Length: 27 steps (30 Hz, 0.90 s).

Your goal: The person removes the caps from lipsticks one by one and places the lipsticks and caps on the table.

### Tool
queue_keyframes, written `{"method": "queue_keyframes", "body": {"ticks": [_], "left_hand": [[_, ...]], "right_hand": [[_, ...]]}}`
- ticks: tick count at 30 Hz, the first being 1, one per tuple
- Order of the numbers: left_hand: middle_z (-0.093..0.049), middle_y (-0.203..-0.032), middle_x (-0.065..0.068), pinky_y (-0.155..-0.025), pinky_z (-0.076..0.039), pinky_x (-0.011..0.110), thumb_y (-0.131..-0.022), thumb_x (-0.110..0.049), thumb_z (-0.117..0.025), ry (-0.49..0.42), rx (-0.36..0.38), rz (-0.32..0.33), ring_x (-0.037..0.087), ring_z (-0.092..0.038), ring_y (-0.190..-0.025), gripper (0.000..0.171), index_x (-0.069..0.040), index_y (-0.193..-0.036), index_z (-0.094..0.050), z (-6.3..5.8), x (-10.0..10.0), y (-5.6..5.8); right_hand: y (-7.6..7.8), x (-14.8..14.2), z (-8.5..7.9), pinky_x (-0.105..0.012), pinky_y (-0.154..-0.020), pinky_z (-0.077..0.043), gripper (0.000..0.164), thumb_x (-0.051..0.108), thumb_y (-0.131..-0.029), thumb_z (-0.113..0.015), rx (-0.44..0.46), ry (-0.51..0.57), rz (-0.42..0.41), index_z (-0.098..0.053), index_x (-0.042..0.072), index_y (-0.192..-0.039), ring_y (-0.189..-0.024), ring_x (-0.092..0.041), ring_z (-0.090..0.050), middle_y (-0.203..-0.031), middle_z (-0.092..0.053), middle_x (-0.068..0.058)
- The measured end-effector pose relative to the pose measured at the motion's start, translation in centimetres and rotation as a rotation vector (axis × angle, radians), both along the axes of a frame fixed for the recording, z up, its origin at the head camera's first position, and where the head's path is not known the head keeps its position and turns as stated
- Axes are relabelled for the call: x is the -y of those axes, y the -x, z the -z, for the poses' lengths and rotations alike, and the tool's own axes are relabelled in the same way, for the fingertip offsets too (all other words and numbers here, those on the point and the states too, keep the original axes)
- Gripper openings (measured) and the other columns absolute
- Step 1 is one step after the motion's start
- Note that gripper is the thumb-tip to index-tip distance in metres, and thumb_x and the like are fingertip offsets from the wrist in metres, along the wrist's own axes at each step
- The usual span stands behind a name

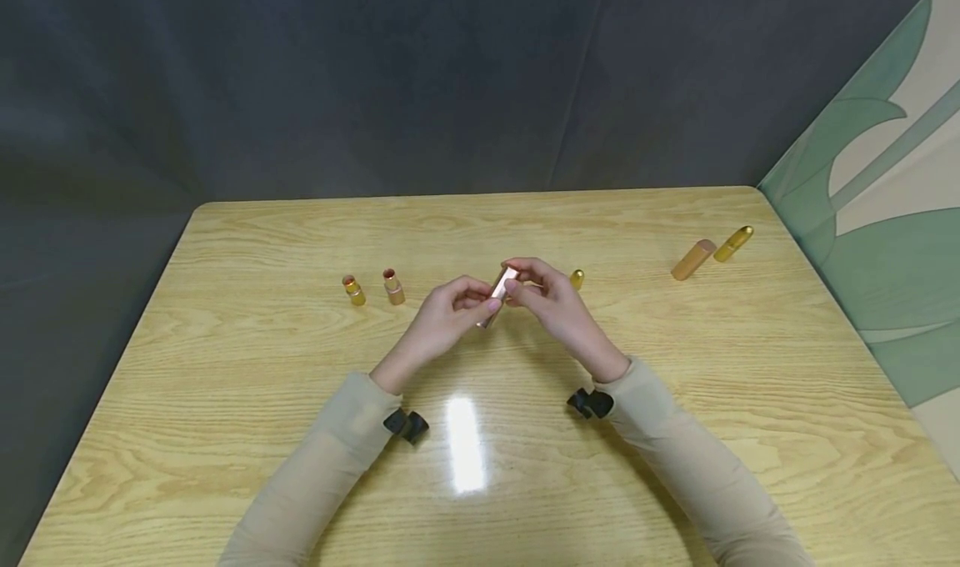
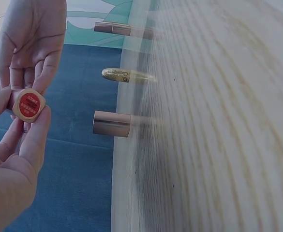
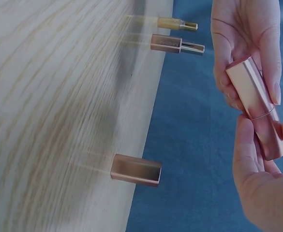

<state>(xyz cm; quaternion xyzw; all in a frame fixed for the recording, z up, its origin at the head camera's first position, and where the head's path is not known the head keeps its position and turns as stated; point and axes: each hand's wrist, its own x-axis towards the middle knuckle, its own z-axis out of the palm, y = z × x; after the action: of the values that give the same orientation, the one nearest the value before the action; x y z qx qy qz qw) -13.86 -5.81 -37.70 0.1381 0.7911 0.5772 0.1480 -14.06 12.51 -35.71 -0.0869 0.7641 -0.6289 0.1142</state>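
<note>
Both hands hold a rose-gold lipstick tube above the middle of the table, tilted, with a thin seam across its body in the right wrist view. My left hand pinches its lower end between thumb and fingers. A round red label shows on that end. My right hand pinches the upper end. On the table beyond stands a rose-gold cap, hidden behind the hands in the head view. A gold round-topped cap stands just right of the right hand.
Left of the hands stand a gold lipstick base and a rose-gold lipstick base, both uncapped. Far right, a rose-gold tube stands beside a gold round-topped tube. A dark curtain hangs behind the wooden table.
</note>
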Motion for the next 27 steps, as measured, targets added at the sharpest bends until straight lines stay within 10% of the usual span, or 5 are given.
{"method": "queue_keyframes", "body": {"ticks": [10,17,27], "left_hand": [[-0.066,-0.116,0.017,-0.086,-0.054,0.033,-0.096,-0.022,-0.059,-0.018,0.006,-0.019,0.027,-0.065,-0.106,0.033,-0.001,-0.121,-0.058,-0.31,-0.06,-0.1],[-0.065,-0.117,0.015,-0.085,-0.054,0.031,-0.095,-0.022,-0.06,-0.032,0.032,-0.057,0.025,-0.064,-0.106,0.033,-0.003,-0.121,-0.059,0.01,-0.15,-0.07],[-0.065,-0.117,0.016,-0.084,-0.054,0.031,-0.095,-0.022,-0.06,-0.041,0.026,-0.041,0.025,-0.064,-0.106,0.033,-0.003,-0.121,-0.058,-0.1,-0.04,-0.04]], "right_hand": [[0.12,0.03,0.19,-0.02,-0.084,-0.055,0.04,0.009,-0.096,-0.055,0.057,0.066,0.038,-0.047,-0.007,-0.132,-0.084,0.0,-0.063,-0.104,-0.06,-0.006],[0.08,0.21,0.08,-0.033,-0.092,-0.055,0.036,0.01,-0.097,-0.055,0.066,0.046,0.043,-0.051,-0.009,-0.127,-0.087,-0.001,-0.063,-0.111,-0.062,-0.016],[-0.2,0.17,-0.21,-0.036,-0.094,-0.054,0.032,0.011,-0.099,-0.051,0.045,0.092,0.008,-0.048,-0.01,-0.123,-0.085,-0.003,-0.063,-0.095,-0.061,0.003]]}}
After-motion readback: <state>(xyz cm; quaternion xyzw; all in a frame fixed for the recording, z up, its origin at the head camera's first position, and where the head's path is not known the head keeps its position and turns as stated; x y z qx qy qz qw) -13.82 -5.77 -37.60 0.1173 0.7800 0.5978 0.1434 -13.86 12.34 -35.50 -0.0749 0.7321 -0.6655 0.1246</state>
